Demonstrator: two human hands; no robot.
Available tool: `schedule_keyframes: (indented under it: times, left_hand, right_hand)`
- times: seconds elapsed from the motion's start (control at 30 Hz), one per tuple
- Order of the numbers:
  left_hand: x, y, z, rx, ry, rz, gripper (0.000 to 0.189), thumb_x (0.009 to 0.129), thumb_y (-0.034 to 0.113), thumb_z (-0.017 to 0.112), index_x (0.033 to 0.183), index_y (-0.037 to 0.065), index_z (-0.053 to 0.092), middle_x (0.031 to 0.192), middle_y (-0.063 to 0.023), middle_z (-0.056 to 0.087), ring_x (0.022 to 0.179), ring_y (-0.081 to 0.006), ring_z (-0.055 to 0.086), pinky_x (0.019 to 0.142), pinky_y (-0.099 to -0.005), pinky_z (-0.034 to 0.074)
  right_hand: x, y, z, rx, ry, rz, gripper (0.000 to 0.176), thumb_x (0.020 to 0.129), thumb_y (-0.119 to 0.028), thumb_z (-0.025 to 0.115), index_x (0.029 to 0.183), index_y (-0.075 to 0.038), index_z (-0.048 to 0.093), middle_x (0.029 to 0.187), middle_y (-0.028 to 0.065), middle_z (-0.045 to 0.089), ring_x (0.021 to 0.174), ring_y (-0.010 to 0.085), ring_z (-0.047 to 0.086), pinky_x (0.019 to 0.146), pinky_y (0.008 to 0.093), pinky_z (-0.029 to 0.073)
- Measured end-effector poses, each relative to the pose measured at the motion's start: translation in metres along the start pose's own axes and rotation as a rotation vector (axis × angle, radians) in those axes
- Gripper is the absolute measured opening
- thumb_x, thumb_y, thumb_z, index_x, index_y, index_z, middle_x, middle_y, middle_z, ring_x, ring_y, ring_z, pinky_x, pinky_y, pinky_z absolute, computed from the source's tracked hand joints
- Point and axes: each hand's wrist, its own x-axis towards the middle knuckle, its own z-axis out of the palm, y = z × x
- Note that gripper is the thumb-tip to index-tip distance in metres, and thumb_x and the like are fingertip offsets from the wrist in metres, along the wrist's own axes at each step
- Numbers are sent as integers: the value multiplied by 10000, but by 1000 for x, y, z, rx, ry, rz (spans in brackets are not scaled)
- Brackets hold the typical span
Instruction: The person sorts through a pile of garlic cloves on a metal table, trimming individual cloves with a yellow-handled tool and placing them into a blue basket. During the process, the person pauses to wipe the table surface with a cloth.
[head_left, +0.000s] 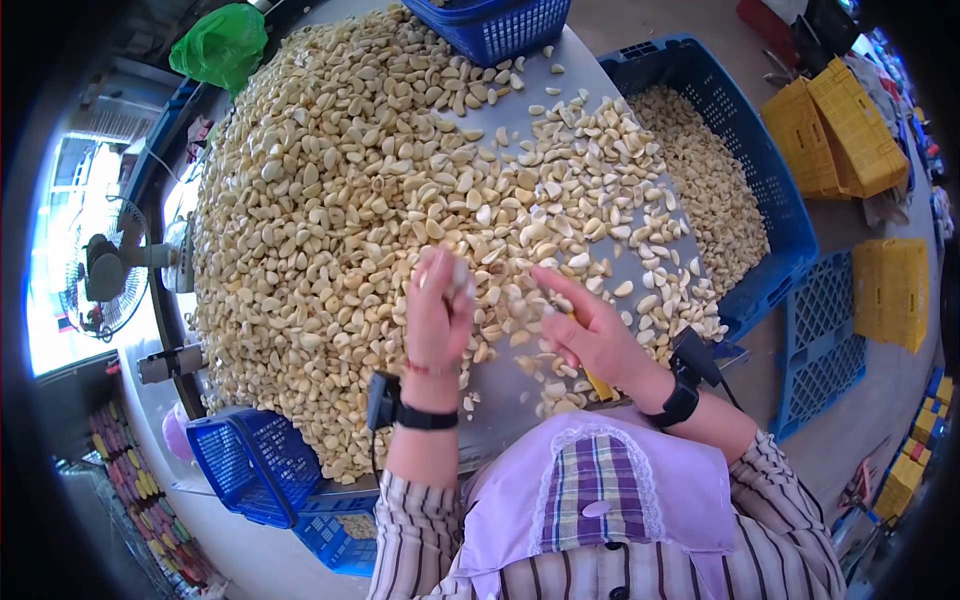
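Note:
Pale, curved nut-like pieces (310, 200) lie in a large heap over a grey metal table (500, 385). My left hand (440, 310) is over the front of the heap, its fingers curled round some whitish pieces. To its right is my right hand (590, 330), thumb and fingers apart, with blurred pieces beside the fingertips. A yellow strip-like object (598, 385) shows under my right hand; whether the hand holds it is unclear. The two hands are a short distance apart.
A blue crate (790, 270) full of pieces stands at the table's right edge. Blue baskets are at the back (500, 30) and front left (250, 460). A green bag (220, 48), a fan (105, 270) and yellow crates (800, 140) stand around.

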Motion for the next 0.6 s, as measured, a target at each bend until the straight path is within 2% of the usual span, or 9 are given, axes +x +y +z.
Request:
schedule_keyframes:
  times: [0.03, 0.13, 0.2, 0.23, 0.3, 0.33, 0.37, 0.53, 0.6]
  left_hand:
    - [21, 5, -1, 351, 85, 51, 329, 828, 360, 662, 992, 86, 580, 660, 19, 470, 505, -85, 383, 459, -171, 304]
    - [91, 9, 6, 781, 140, 305, 396, 811, 422, 661, 921, 43, 629, 701, -35, 581, 586, -173, 533, 523, -278, 429]
    - [124, 9, 10, 1710, 201, 732, 439, 791, 426, 672, 909, 3, 653, 817, -102, 675, 759, -260, 642, 666, -400, 495]
    - [131, 10, 13, 1708, 195, 739, 439, 791, 426, 672, 909, 3, 653, 817, -102, 675, 759, -260, 642, 666, -400, 495]
    - [137, 16, 29, 2106, 136, 159, 481, 781, 440, 666, 971, -2, 659, 926, -162, 677, 908, -323, 644, 768, -446, 493]
    - [137, 17, 27, 2160, 112, 237, 379, 788, 372, 678, 950, 29, 677, 855, -117, 690, 772, -248, 658, 674, -383, 508]
    - [134, 20, 22, 2165, 97, 240, 379, 788, 372, 678, 950, 29, 677, 855, -117, 690, 772, -248, 658, 674, -383, 508]
    - [70, 36, 13, 596, -93, -176, 146, 807, 70, 653, 935, 8, 620, 701, 4, 571, 545, -25, 494, 469, -155, 399]
    - [44, 28, 14, 529, -47, -142, 142, 809, 54, 653, 935, 17, 601, 689, 8, 555, 526, -17, 470, 444, -150, 366]
  right_hand:
    - [0, 1, -4, 44, 21, 25, 537, 937, -243, 549, 1421, -128, 345, 783, -32, 532, 611, 23, 465, 518, 181, 425]
    - [0, 2, -7, 59, 63, 28, 514, 939, -222, 540, 1411, -131, 357, 780, -29, 533, 587, 10, 455, 477, 161, 400]
    - [-1, 0, -7, 62, 73, 46, 511, 939, -218, 539, 1409, -127, 359, 781, -30, 532, 584, 12, 455, 480, 163, 402]
    - [0, -1, -6, 39, 84, 43, 504, 947, -192, 519, 1413, -107, 347, 741, -20, 520, 553, 21, 438, 494, 167, 384]
    - [0, -1, -10, 21, 103, 33, 498, 954, -166, 500, 1417, -86, 334, 701, -10, 508, 523, 31, 421, 509, 171, 366]
    - [-1, 2, -16, 20, 110, 24, 495, 947, -194, 521, 1404, -96, 359, 715, -22, 516, 537, 22, 435, 489, 174, 370]
    - [-2, 4, -20, 20, 119, 18, 494, 939, -222, 541, 1392, -107, 384, 729, -34, 523, 551, 12, 448, 468, 176, 375]
    - [0, 9, -22, 49, 195, -24, 504, 933, -240, 554, 1388, -100, 390, 677, -44, 509, 535, 15, 439, 470, 178, 363]
    - [2, 5, -21, -36, 153, 3, 531, 926, -247, 564, 1394, -79, 377, 845, 16, 593, 659, 53, 537, 572, 193, 438]
